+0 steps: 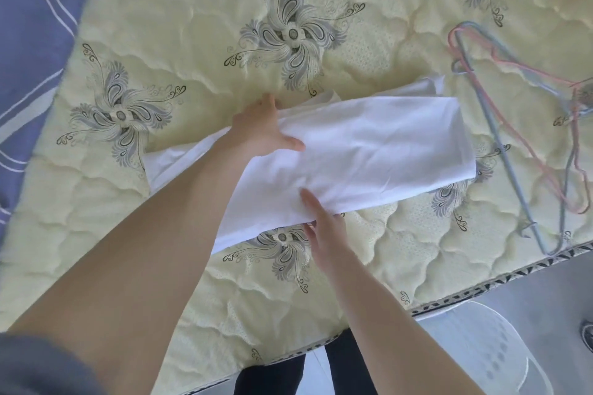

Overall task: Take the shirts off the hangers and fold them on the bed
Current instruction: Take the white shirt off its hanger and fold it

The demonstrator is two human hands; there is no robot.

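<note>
A white shirt [369, 154] lies folded into a long strip across the middle of the bed [199, 9], a pale yellow quilted mattress with grey flower patterns. My left hand [260, 128] grips the strip's far edge near its middle, thumb on top and fingers under the cloth. At the near edge my right hand [321, 224] pinches the shirt, thumb on top. The part of the shirt held by both hands is lifted off the mattress. Two empty wire hangers lie to the right of the shirt, a pink hanger [526, 141] crossing a blue-grey hanger [500, 151].
A purple striped sheet [29, 42] is bunched at the bed's left side. The bed's front edge [481, 289] runs diagonally at the lower right. Beyond it a white perforated plastic basket [487, 340] stands on the grey floor, next to my dark trouser legs.
</note>
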